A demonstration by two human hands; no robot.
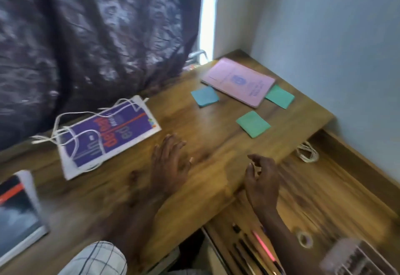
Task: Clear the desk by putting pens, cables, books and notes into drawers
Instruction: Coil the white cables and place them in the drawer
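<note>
Two bare hands hover over the wooden surface [207,140] in our head view: our left hand [171,162] is spread flat with its fingers splayed, its grip wide and holding nothing, though motion blur smears it; our right hand [263,179] hangs over the surface's right edge with fingers loosely curled, its grip half closed and empty. To the left of the left hand lies a purple book [108,136] with a white cable [65,131] draped across it and trailing off toward the dark curtain [86,36]. At the far corner sits a pink booklet [238,82], with a blue note [205,96] just beside its left edge, a green note [279,96] touching its right corner, and another green note [253,124] nearer to us. A dark book [18,214] lies at the left edge. Below the surface on the right, the open drawer [337,192] holds a coiled white cable [307,154] at its back, several pens [257,248] at its front, a roll of tape [304,240], and a blurred object we cannot identify at the bottom right.
</note>
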